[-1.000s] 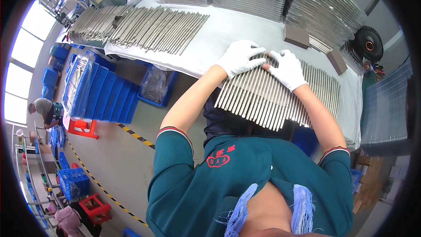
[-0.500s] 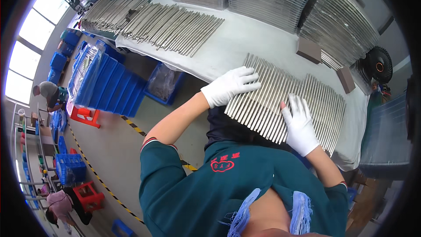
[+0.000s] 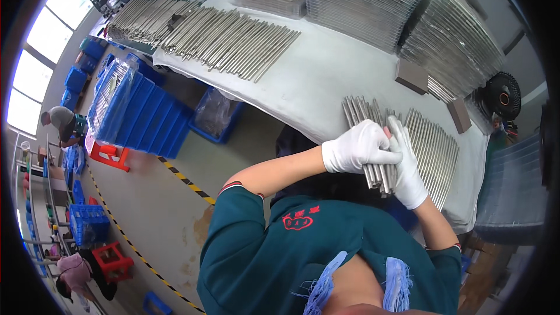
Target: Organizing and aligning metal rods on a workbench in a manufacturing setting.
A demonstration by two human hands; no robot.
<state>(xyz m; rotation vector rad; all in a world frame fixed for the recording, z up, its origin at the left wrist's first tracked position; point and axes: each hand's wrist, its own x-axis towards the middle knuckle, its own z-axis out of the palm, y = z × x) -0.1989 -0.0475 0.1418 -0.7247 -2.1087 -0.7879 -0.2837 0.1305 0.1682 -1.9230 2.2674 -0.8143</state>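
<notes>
A bundle of slim silvery metal rods point(image 3: 380, 181) is squeezed between my two white-gloved hands at the near edge of the table. My left hand point(image 3: 360, 147) wraps over the bundle from the left, its fingers closed. From the right, my right hand point(image 3: 409, 168) presses against it, fingers pointing away from me and curved round the rods. The rods' far ends fan slightly beyond my hands. Just right of my right hand, a row of similar rods point(image 3: 436, 149) lies side by side on the white-covered table point(image 3: 326, 76).
Many more rods point(image 3: 227, 41) lie in a long row at far left. Stacked clear plastic trays point(image 3: 361, 3) stand along the back. Two brown blocks point(image 3: 412, 77) and a black fan point(image 3: 503, 90) are at right. Blue crates point(image 3: 151, 111) stand left of the table; two people work farther off.
My hands lay spread on a flat sheet of rods. My left hand has moved right, and the left part of the sheet is now gathered into a bundle between both hands.
</notes>
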